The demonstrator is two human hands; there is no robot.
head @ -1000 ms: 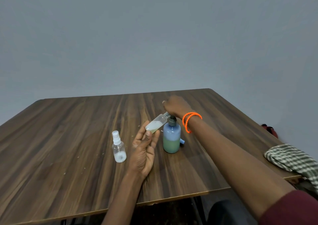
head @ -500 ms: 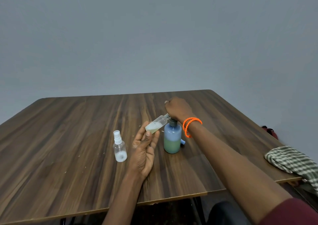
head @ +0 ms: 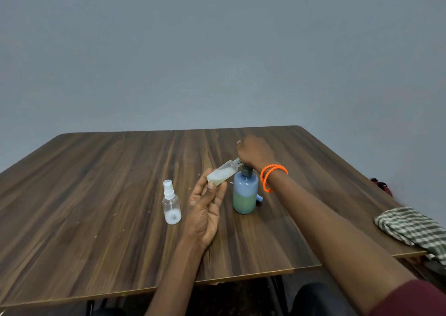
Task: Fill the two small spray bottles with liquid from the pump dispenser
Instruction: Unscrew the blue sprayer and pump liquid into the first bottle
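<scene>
A blue pump dispenser (head: 245,192), its lower half green with liquid, stands mid-table. My right hand (head: 255,152) is closed over its pump head, hiding the nozzle. My left hand (head: 205,207) holds an uncapped clear spray bottle (head: 222,172) by its base, tilted with its open neck up under the right hand. Pale liquid lies in that bottle's lower end. A second small spray bottle (head: 171,206), capped with a white sprayer, stands upright left of my left hand with a little white liquid at its bottom.
The wooden table (head: 96,195) has its near edge close to me. A checked green-and-white cloth (head: 412,228) hangs over the right edge. A small blue piece (head: 259,198) lies right behind the dispenser. A red object (head: 382,185) sits past the table's right edge.
My right hand shifted a little on the pump head. The tilted bottle stays at the nozzle and the capped bottle has not moved.
</scene>
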